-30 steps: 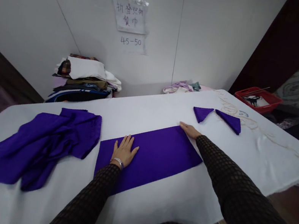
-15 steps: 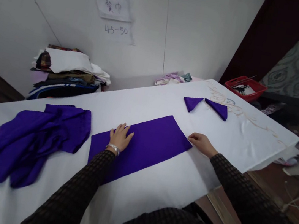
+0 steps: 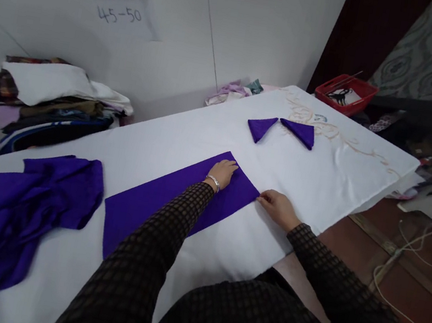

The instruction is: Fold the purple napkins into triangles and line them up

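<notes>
A purple napkin (image 3: 178, 188) lies flat on the white tablecloth as a long rectangle, slanting up to the right. My left hand (image 3: 223, 172), with a bracelet at the wrist, rests palm down on it close to the right end. Its fingers lie on the cloth, holding nothing. At the near right corner, my right hand (image 3: 274, 204) pinches the edge between thumb and fingers. My left forearm covers part of the napkin's near edge.
A loose heap of purple cloth (image 3: 32, 207) spreads at the left. Two folded purple pieces (image 3: 261, 128) lie beyond my right hand. Stacked clothes (image 3: 55, 100) stand by the wall, and a red basket (image 3: 346, 98) is at the far right corner.
My left hand has slid rightward along the napkin towards its right end. My right hand remains at the near right corner. The view has turned somewhat to the right.
</notes>
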### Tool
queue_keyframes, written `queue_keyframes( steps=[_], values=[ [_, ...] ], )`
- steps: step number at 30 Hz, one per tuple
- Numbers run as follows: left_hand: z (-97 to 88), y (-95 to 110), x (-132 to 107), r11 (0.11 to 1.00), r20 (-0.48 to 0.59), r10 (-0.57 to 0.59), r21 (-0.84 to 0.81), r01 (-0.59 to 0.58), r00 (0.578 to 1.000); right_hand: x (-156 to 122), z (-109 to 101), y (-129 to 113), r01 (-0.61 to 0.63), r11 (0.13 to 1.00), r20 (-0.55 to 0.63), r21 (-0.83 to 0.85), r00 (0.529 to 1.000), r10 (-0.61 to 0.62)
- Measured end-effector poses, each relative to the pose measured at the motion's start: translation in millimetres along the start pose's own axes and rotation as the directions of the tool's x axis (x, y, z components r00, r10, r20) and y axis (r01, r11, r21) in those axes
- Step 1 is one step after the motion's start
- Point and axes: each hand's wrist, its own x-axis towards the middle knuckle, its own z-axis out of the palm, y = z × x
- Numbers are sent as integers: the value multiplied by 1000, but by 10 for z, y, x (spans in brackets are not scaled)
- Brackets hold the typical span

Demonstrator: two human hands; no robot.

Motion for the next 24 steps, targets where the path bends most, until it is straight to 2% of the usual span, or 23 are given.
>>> queue_keyframes(
  steps=[4,13,24],
  values=[
    [44,-27,141,999,25,26,40,-27,999,0,58,-22,11,998,-4,-62,1000,-11],
    [63,-160,246,990,39,124,68,-126,992,53,117,-93,-33,989,11,-142,999,35],
    [4,-148,349,972,60,191,124,-197,980,75,134,-118,-37,979,26,-200,999,43]
  ],
)
